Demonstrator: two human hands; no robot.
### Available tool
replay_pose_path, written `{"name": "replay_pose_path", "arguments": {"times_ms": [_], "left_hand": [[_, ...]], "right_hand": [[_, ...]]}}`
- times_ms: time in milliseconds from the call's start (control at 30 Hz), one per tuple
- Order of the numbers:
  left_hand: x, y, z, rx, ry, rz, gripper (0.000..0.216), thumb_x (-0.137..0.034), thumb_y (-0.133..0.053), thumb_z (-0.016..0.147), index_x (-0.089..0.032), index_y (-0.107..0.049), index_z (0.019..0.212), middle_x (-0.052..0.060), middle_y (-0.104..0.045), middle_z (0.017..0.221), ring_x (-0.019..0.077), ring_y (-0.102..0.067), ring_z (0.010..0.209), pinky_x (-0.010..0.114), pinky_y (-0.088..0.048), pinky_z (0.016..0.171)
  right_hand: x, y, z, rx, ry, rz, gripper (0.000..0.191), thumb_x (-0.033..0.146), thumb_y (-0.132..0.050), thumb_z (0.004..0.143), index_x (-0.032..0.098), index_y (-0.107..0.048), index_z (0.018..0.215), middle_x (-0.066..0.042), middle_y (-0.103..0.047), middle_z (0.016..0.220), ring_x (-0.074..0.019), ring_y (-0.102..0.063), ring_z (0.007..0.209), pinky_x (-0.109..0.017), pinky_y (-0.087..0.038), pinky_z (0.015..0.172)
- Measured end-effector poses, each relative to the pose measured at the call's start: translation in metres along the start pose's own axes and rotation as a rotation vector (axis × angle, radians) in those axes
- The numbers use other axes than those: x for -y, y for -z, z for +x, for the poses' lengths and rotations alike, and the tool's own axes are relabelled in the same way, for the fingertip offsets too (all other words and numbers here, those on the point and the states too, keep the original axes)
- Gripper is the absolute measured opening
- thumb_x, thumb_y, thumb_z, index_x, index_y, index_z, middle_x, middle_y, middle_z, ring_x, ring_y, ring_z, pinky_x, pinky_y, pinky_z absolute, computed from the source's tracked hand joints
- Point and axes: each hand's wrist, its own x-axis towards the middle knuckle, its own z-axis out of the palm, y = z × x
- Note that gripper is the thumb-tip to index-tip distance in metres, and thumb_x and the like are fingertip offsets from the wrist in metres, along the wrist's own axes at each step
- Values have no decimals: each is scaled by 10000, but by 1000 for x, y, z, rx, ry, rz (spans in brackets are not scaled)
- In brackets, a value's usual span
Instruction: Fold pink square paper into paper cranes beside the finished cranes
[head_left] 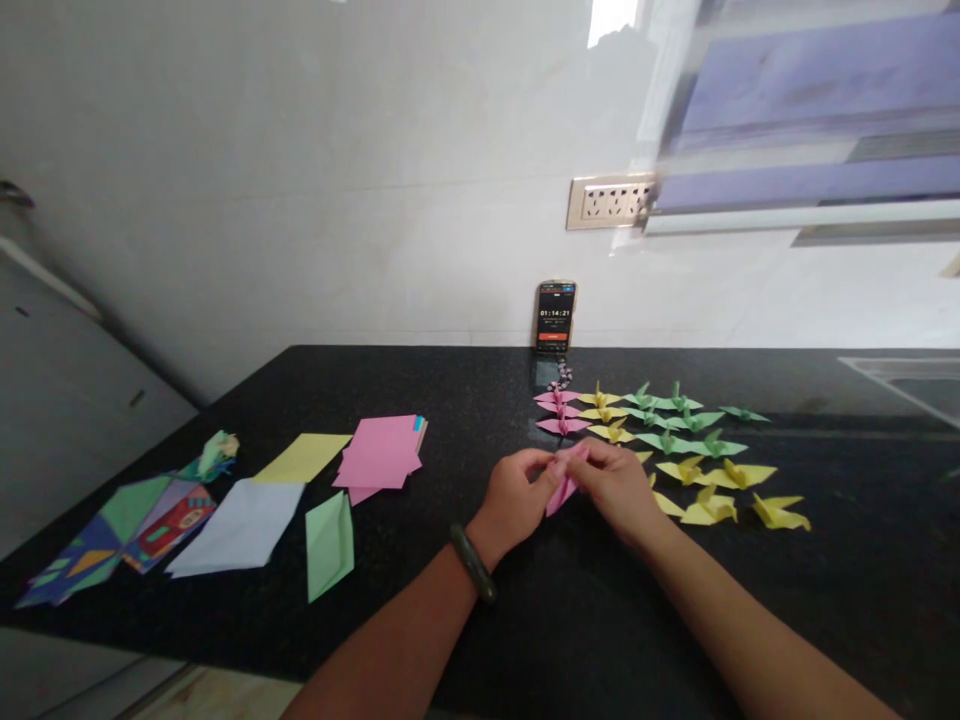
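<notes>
Between both hands is a small folded piece of pink origami paper [562, 494], held low over the black counter. My left hand [519, 500] pinches its left side, thumb and fingers closed. On the other side my right hand [613, 486] grips the upper right part with thumb and fingertips. My fingers hide much of the paper's shape. Just beyond the hands stand pink paper cranes [562, 425] in a short column, with yellow cranes [600, 398] and green cranes [677, 400] to their right. More yellow cranes [705, 507] sit beside my right wrist.
A phone [555, 316] showing a timer leans against the wall. Left of my hands lie a pink paper stack [379, 452], a folded green paper [330, 546], yellow paper [301, 458], white paper [238, 526] and a colourful packet [124, 525]. The black counter [465, 400] ends at the wall.
</notes>
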Motion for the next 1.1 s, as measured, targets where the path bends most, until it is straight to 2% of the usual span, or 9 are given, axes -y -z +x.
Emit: {"name": "replay_pose_path", "arguments": {"times_ms": [100, 300, 467, 600, 667, 733, 867, 1000, 1100], "left_hand": [[0, 0, -1, 85, 2, 54, 341, -399, -457, 791, -125, -657, 760, 57, -646, 717, 150, -553, 645, 242, -413, 611], [-4, 1, -1, 78, 20, 64, 318, -377, -461, 786, -124, -638, 711, 32, -603, 646, 129, -507, 588, 224, -383, 558], [-5, -1, -2, 110, 47, -5, 301, -385, -481, 771, -128, -616, 690, 26, -583, 631, 119, -490, 574, 221, -382, 554], [-4, -5, -4, 159, 118, -134, 232, -349, -555, 720, -124, -596, 681, 21, -584, 622, 109, -494, 552, 211, -372, 524], [-4, -5, -4, 117, 167, -156, 220, -338, -569, 707, -123, -587, 671, 17, -579, 606, 105, -492, 536, 208, -363, 505], [-3, -4, -2, -3, 185, -135, 229, -347, -562, 712, -125, -583, 663, 10, -568, 594, 102, -485, 527, 206, -354, 495], [-3, 1, 1, -218, 140, -39, 246, -353, -563, 711, -133, -572, 601, -15, -514, 526, 88, -442, 495, 202, -324, 472], [-7, 2, 1, -221, 100, -37, 214, -319, -582, 697, -126, -595, 606, -5, -543, 541, 92, -458, 510, 201, -338, 484], [-10, -1, 0, -170, 161, -170, 211, -318, -585, 698, -112, -627, 676, 10, -581, 585, 95, -482, 517, 202, -361, 489]], "right_hand": [[-1, -5, -2, -3, -37, 32, 288, 403, -639, 663, 143, -594, 548, 31, -479, 471, -87, -386, 459, -225, -300, 457], [-2, -6, -3, -12, -109, 161, 266, 409, -661, 642, 146, -622, 620, 25, -516, 507, -82, -382, 448, -218, -287, 439], [-2, -7, -4, -66, -126, 205, 339, 426, -667, 631, 152, -535, 481, 47, -442, 425, -67, -335, 404, -215, -253, 410], [-5, -6, -2, -57, -178, 196, 390, 502, -591, 687, 136, -593, 552, 21, -488, 449, -78, -375, 408, -216, -277, 407], [-6, -5, 0, -48, -164, 179, 421, 533, -516, 737, 138, -624, 638, 26, -475, 449, -83, -382, 407, -214, -288, 404], [-6, -5, 1, -64, -119, 142, 420, 538, -470, 766, 151, -623, 706, 42, -443, 452, -80, -368, 398, -207, -279, 389], [-2, -7, 0, -78, -98, 55, 331, 482, -581, 703, 154, -604, 742, 35, -488, 530, -79, -395, 437, -203, -316, 398], [1, -12, -4, -27, -108, 82, 317, 426, -644, 651, 146, -616, 797, 8, -552, 595, -97, -459, 512, -208, -376, 439], [0, -13, -5, -8, -149, 197, 320, 433, -628, 670, 146, -619, 810, 8, -554, 590, -89, -461, 500, -202, -387, 429]]}}
